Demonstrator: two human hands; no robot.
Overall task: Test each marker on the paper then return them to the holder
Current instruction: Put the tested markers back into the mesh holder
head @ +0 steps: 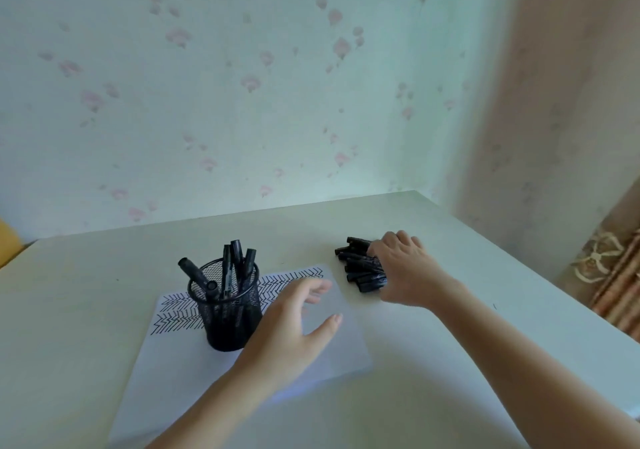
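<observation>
Lying under right fingers: marker pile

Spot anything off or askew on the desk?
Only one oddity: the mesh holder stands on the paper, covering part of the zigzag test marks and writing space. The marker pile under the right hand is jumbled, not spilled.

Pale table – white paper with black zigzags, heap of black markers beside it

Bare forearms, no sleeves, short fingernails
</observation>
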